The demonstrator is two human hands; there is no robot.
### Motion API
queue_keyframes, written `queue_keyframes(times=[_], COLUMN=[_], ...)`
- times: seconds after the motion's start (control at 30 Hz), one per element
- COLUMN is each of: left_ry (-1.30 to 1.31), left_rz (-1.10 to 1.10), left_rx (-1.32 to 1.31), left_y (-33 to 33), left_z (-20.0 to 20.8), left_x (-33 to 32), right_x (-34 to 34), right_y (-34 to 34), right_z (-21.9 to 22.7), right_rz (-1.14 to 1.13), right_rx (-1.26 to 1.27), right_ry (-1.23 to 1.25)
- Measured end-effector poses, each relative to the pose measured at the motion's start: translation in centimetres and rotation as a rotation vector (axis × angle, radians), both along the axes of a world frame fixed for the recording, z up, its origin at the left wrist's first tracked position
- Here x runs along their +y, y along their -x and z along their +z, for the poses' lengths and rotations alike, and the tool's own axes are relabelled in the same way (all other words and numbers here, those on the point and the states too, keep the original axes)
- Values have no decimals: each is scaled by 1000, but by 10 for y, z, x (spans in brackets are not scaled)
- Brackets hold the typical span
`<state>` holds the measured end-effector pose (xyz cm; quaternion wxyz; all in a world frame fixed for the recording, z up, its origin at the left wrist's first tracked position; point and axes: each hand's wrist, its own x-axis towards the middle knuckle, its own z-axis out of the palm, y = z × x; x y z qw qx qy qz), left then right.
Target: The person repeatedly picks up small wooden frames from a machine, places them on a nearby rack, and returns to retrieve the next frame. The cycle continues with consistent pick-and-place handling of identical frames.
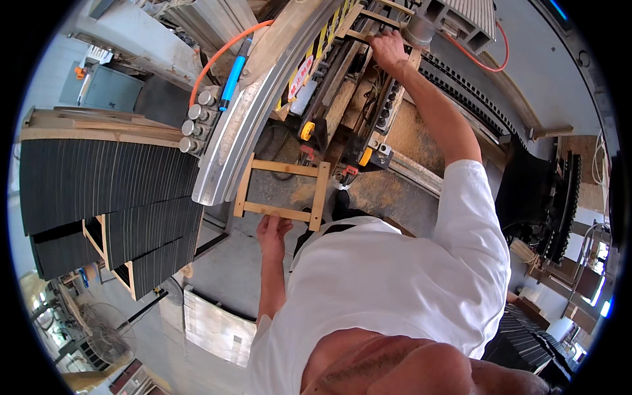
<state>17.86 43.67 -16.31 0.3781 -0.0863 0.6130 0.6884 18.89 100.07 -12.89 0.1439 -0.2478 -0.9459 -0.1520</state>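
Note:
My left hand (273,234) grips the near bar of a small light-wood frame (283,214), thumb and fingers closed on it. The frame is held off the floor in front of the machine, with two side pieces and two crossbars. At the far end of my stretched arm, my right hand (390,51) curls at the bar of a second wooden frame (380,18) lying on the machine. Its fingertips are partly hidden. Beside that hand stands a grey metal cylinder (419,31) under an aluminium profile. Two rails with yellow knobs (307,130) run toward me below.
A curved metal guard (230,141) carries a blue pen (236,76) and a black-and-yellow warning strip. Stacks of dark slatted panels (112,191) stand at left. Sawdust (411,135) covers parts of the machine and floor. An orange hose (220,56) arches above; a fan (108,332) stands lower left.

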Motion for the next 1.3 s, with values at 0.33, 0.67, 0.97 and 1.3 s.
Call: queue_keyframes(times=[0.33, 0.67, 0.97, 1.3], left_ry=[100, 202, 284, 247], left_rz=[244, 317, 314, 286], left_rx=[15, 5, 82, 270], left_y=[9, 3, 1, 2], left_z=[-53, -101, -109, -82], left_x=[-23, -35, -42, -73], right_x=[64, 69, 68, 81], right_y=[24, 25, 23, 29], right_z=[-5, -10, -2, -12], right_rz=[-59, -60, -87, -39], right_rx=[-35, 22, -105, -58], right_ry=[29, 40, -12, 33])
